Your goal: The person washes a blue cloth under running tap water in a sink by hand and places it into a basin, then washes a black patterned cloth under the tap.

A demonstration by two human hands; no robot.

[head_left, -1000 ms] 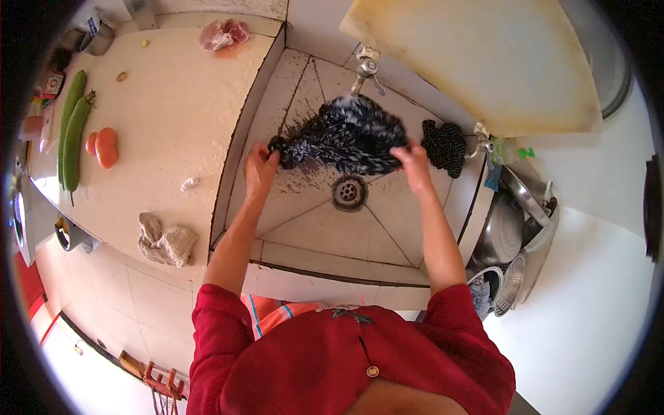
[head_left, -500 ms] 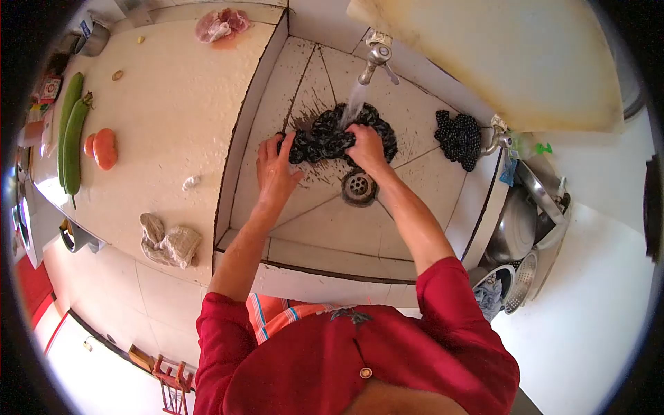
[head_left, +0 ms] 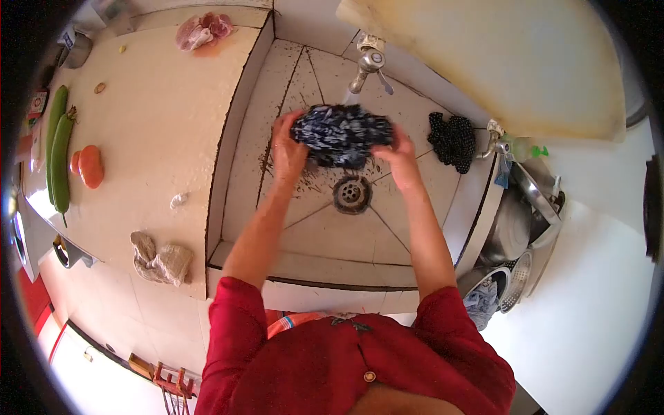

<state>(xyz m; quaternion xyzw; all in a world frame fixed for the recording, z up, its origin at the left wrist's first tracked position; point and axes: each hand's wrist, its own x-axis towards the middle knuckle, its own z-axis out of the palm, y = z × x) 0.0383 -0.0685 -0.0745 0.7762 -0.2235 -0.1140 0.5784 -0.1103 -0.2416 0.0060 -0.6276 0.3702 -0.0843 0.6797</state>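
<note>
A wet black-and-white patterned cloth [head_left: 340,135] is stretched between my two hands over the tiled sink [head_left: 304,238], its surface smeared by motion. My left hand [head_left: 288,148] grips its left end, and my right hand [head_left: 400,158] holds the right end with the thumb turned inward. Directly behind the cloth is the metal tap [head_left: 369,63], with water coming from its spout and the lower stream hidden by the cloth. The round drain [head_left: 353,194] lies just in front. Dark specks are spattered on the tiles around.
A black dotted cloth [head_left: 453,143] lies on the sink's right side by a second tap [head_left: 493,142]. On the left counter [head_left: 162,111] are raw meat [head_left: 205,31], green gourds [head_left: 61,162], tomatoes [head_left: 90,166] and a beige rag [head_left: 160,259]. Metal pans [head_left: 510,225] stand at right.
The cloth has gone from bunched on the sink floor under the stream to lifted and spread between my hands. My right hand has moved right and forward to its edge.
</note>
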